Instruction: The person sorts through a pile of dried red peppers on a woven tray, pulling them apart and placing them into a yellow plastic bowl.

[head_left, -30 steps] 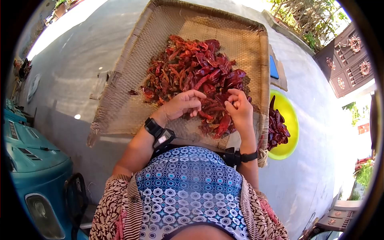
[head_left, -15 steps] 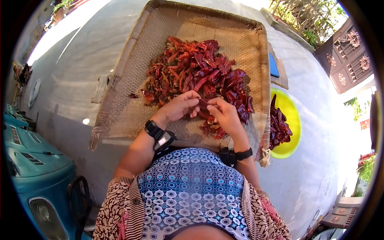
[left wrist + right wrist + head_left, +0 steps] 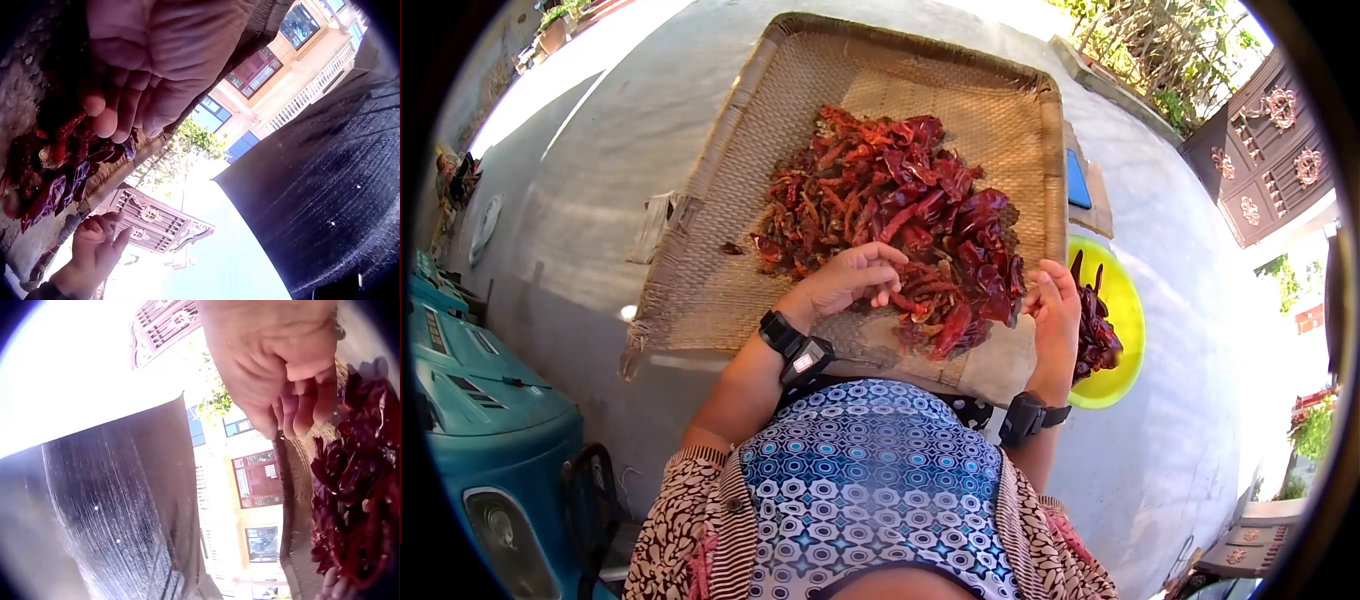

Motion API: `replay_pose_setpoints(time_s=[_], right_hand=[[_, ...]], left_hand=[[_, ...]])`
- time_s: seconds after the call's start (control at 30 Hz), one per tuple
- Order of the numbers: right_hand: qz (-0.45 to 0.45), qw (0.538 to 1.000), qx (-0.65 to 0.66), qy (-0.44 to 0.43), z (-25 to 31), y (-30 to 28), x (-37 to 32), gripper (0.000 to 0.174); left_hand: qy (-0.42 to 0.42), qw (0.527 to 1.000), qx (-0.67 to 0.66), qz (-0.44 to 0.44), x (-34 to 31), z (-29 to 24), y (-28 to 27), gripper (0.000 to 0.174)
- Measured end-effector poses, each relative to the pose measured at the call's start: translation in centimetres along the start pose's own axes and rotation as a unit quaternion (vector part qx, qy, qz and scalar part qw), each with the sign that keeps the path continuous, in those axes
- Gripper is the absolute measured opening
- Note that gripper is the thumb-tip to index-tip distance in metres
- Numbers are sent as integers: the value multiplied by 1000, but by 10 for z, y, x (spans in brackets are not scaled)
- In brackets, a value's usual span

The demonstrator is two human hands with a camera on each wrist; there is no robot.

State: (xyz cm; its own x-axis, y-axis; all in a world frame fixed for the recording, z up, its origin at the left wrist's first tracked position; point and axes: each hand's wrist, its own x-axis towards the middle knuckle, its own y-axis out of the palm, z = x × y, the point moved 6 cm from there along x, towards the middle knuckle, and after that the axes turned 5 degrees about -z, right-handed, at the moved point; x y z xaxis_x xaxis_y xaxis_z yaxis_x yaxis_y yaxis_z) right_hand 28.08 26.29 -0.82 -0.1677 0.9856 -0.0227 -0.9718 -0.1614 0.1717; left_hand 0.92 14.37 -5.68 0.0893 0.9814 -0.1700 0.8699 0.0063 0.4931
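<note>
A heap of dried red chili peppers (image 3: pixel 880 190) lies on a shallow woven tray (image 3: pixel 710 230) in front of the person. Over the heap's near edge hangs the left hand (image 3: pixel 845 280), its fingers loosely bent; the left wrist view shows its palm (image 3: pixel 169 56) with nothing visible in it. The right hand (image 3: pixel 1055 310) is by the tray's right rim, fingers bent, close to a yellow-green bowl (image 3: pixel 1133 345). Dark red chili peppers (image 3: pixel 1097 340) fill part of this bowl, two long tips sticking up. From the right wrist, its fingertips (image 3: pixel 303 425) show no pepper between them.
Beyond the bowl, a blue flat object (image 3: pixel 1077 180) rests on cardboard (image 3: pixel 1098 205) against the tray's right side. A teal vehicle (image 3: pixel 490 400) stands at left, with a dark chair-like frame (image 3: pixel 590 490) beside it. A brown gate (image 3: pixel 1265 150) is at far right.
The hands came together on a dark red pepper, then parted. The right hand moved right to the tray's rim, and a second long pepper tip now shows in the bowl. The left hand stayed over the heap.
</note>
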Motion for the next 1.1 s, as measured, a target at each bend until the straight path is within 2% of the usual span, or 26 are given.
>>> replay_pose_setpoints(time_s=[0.03, 0.07, 0.13, 0.23, 0.33, 0.43, 0.53, 0.63, 0.77, 0.87, 0.97, 1.1], right_hand=[[87, 992, -88, 32, -7, 8, -2, 23], [151, 973, -173, 12, -8, 17, -8, 24], [271, 902, -335, -27, -14, 41, -27, 27], [310, 840, -430, -117, -15, 60, -43, 29], [309, 819, -441, -199, -20, 63, -38, 27], [272, 867, -387, -159, -19, 60, -32, 23], [192, 901, -383, -70, -13, 63, -32, 22], [174, 904, -382, -80, -11, 81, -38, 22], [267, 912, -312, -27, -7, 115, -54, 25], [298, 916, -256, -84, -30, 113, -48, 24], [335, 909, -235, -82, -22, 113, -54, 23], [300, 938, -167, 38, -26, 95, -49, 25]], left_hand=[[4, 1000, -2, 2, 0, 0, 0, 29], [6, 1000, -4, 4, 1, 0, 0, 29], [7, 1000, -4, 7, 0, 1, -1, 29], [7, 1000, 0, 9, 0, 0, -1, 30], [8, 1000, 0, 11, 0, 0, -1, 31], [5, 1000, 2, 12, 0, 0, -1, 33], [20, 999, 16, 24, 2, 3, -2, 35], [39, 997, 50, 36, 2, 1, 1, 34], [23, 998, 48, 35, 1, 5, -1, 27], [7, 999, 30, 30, 3, 11, -6, 22], [7, 998, 46, 40, 4, 10, -4, 21], [22, 998, 52, 22, 2, 4, -2, 22]])
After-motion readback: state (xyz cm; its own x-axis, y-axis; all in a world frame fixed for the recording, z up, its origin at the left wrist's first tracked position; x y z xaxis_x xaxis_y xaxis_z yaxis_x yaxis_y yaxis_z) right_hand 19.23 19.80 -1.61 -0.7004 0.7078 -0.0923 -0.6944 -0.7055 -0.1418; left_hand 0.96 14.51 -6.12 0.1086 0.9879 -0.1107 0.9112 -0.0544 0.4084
